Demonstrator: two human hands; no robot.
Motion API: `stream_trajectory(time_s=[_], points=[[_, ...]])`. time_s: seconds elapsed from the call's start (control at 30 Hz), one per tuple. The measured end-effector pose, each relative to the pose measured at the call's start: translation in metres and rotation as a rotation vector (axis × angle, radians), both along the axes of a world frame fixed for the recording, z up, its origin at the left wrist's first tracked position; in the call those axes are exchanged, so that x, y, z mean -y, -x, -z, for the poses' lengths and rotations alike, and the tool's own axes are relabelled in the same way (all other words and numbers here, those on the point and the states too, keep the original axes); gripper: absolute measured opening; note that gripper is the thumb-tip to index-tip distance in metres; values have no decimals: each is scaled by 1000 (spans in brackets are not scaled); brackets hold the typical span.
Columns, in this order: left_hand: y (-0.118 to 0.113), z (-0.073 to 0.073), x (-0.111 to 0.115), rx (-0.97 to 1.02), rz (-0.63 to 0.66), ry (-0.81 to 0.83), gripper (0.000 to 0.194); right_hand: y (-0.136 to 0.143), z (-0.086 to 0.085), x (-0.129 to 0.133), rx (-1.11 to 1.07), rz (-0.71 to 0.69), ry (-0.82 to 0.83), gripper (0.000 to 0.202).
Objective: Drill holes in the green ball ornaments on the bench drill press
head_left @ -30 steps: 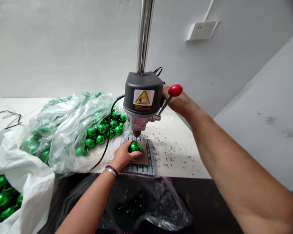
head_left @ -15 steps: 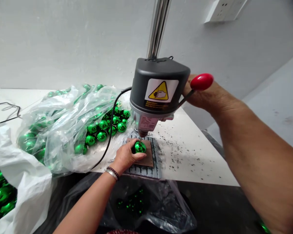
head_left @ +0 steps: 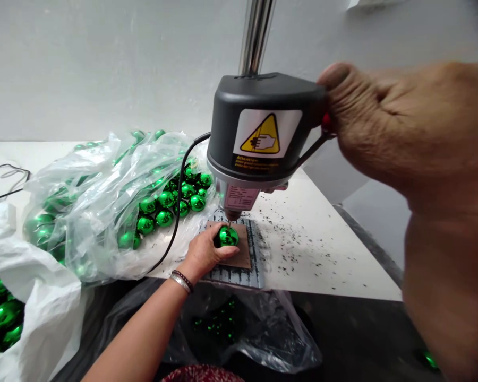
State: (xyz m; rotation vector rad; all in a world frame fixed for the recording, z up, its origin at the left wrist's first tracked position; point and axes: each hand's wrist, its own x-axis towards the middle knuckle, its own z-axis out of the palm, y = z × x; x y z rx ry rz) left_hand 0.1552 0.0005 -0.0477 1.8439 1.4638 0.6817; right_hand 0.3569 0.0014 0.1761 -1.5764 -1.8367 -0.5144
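Note:
My left hand [head_left: 205, 248] is closed around a shiny green ball ornament [head_left: 228, 237], thumb on the near side. The ball rests on a brown square board [head_left: 239, 257] over the grey slotted base [head_left: 255, 268] of a drill press [head_left: 258, 127]. Its bit [head_left: 228, 225] points down at the top of the ball; whether it has entered cannot be made out. On the right, my right hand [head_left: 376, 124] is wrapped around the red-knobbed feed lever [head_left: 327, 124], and the knob is mostly hidden by the fingers.
Clear plastic bags [head_left: 99, 212] with many green balls [head_left: 165, 217] lie on the white table [head_left: 334, 249] at left. A black cable [head_left: 180, 204] hangs from the press. Dark shavings dot the table. Below the edge sits a plastic-lined container [head_left: 276, 347]; a white sack [head_left: 43, 313] holds more balls.
My right hand has come nearer the camera and now covers most of the lever's red knob, which shows fully earlier. The left hand keeps its hold on the ball. The view has shifted slightly.

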Motion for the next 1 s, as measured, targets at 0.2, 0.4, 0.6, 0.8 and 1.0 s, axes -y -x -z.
stream_trajectory(time_s=[0.2,0.4,0.6,0.8,1.0], points=[[1,2,-2,16,-10,9,57,16,-2,0,103,264,109,53],[2,1,-2,0,16,-4,56,13,9,15,55,216,4,46],[2,3,-1,-2,5,-13,57,13,41,39,93,67,-220,40],[2,0,0,6,5,-9,56,13,63,49,201,13,-418,32],[1,-2,0,-1,-6,-5,57,14,74,48,180,-40,-512,24]])
